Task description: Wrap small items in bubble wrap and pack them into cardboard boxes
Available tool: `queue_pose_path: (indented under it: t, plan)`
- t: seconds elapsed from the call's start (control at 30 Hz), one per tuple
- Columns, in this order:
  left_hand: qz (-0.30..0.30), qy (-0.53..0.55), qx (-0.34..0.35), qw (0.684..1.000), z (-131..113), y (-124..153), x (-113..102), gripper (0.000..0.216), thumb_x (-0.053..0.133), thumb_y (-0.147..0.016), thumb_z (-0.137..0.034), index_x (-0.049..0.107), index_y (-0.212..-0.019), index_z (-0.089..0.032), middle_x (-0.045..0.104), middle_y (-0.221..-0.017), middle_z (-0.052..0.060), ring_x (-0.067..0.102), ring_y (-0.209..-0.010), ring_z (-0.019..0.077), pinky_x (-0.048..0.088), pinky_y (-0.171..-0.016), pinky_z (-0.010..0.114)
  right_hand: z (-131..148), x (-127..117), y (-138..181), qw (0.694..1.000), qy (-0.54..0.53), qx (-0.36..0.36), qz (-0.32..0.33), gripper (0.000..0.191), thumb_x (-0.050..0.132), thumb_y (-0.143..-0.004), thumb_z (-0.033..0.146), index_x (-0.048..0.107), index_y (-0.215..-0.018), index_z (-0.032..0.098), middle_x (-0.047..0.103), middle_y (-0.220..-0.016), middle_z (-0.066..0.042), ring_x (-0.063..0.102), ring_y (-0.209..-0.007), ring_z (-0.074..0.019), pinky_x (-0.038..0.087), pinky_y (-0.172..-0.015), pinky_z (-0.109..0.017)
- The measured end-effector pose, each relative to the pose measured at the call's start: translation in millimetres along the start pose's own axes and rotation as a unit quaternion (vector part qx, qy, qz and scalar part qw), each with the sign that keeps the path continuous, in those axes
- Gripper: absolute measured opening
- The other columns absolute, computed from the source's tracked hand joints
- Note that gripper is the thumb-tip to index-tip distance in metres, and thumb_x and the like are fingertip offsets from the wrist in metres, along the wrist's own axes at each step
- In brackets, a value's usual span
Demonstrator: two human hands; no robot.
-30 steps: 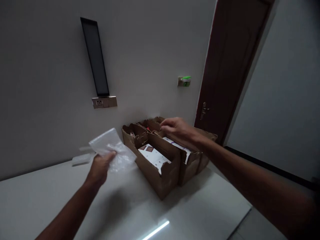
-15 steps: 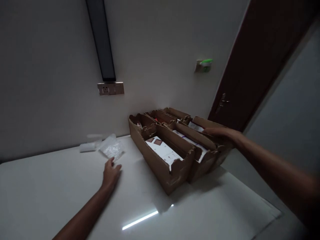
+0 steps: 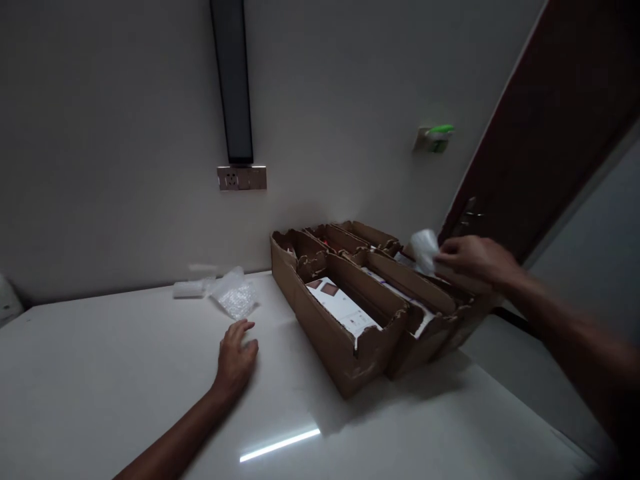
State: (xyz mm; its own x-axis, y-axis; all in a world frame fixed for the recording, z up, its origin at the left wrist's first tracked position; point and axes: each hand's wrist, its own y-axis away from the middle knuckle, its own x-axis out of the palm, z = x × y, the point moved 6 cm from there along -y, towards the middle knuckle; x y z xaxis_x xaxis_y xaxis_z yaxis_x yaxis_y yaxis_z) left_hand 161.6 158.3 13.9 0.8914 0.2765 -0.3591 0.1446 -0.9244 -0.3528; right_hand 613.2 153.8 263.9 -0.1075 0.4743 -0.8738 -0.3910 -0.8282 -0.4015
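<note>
1. Right of centre, cardboard boxes (image 3: 325, 340) stand in two rows; the foremost holds a white printed carton (image 3: 345, 310).
2. At centre right, the right hand (image 3: 473, 259) pinches a translucent plastic bag (image 3: 425, 250) over the rightmost boxes.
3. Lower left, the left hand (image 3: 236, 359), fingers apart, is near a crumpled packet (image 3: 235, 295).

Open passage over white tabletop (image 3: 125, 363) at left, cardboard boxes (image 3: 324, 337) blocking low sideways reach rightward, wall (image 3: 340, 133) behind.

Left hand (image 3: 234, 360): unclenched, fingers (image 3: 235, 331) loosely curved, thumb (image 3: 251, 351) apart; left forearm (image 3: 175, 433) below and leftward. Right hand (image 3: 477, 257): closed in a pinch; right forearm (image 3: 560, 320) below and rightward.
</note>
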Motion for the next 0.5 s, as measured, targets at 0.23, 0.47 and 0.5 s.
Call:
queue_pose_path:
  t: [0.23, 0.47, 0.5]
  plan:
    - [0.137, 0.300, 0.014, 0.944, -117, 42, 8, 0.077, 0.079, -0.070, -0.034, 0.046, -0.139, -0.029, 0.055, -0.136, 0.012, 0.066, -0.091, 0.0217, 0.051, -0.078, 0.033, 116, -27, 114, 0.943, -0.213, -0.256, -0.002, 0.012, 0.062, -0.085, 0.025, 0.066, -0.075, 0.020, 0.066, -0.069, -0.002, 0.055, -0.062, -0.0141, 0.038, -0.059, -0.025]
    - [0.114, 0.380, -0.157, 0.904, -100, 39, -15, 0.055, 0.073, -0.079, -0.045, 0.059, -0.122, -0.014, 0.069, -0.091, 0.008, 0.059, -0.064, 0.0144, 0.043, -0.050, 0.022, 176, 27, 191, 0.820, -0.278, -0.435, 0.245, 0.018, 0.065, -0.083, 0.026, 0.074, -0.097, 0.019, 0.074, -0.087, -0.004, 0.065, -0.078, -0.0161, 0.047, -0.073, -0.027]
    - [0.098, 0.377, -0.180, 0.903, -88, 23, -25, 0.053, 0.073, -0.078, -0.044, 0.060, -0.118, -0.012, 0.068, -0.087, 0.008, 0.057, -0.059, 0.0132, 0.039, -0.046, 0.020, 167, 24, 175, 0.833, -0.301, -0.403, 0.229, 0.020, 0.063, -0.084, 0.028, 0.074, -0.098, 0.018, 0.074, -0.088, -0.004, 0.065, -0.079, -0.0160, 0.047, -0.071, -0.026]
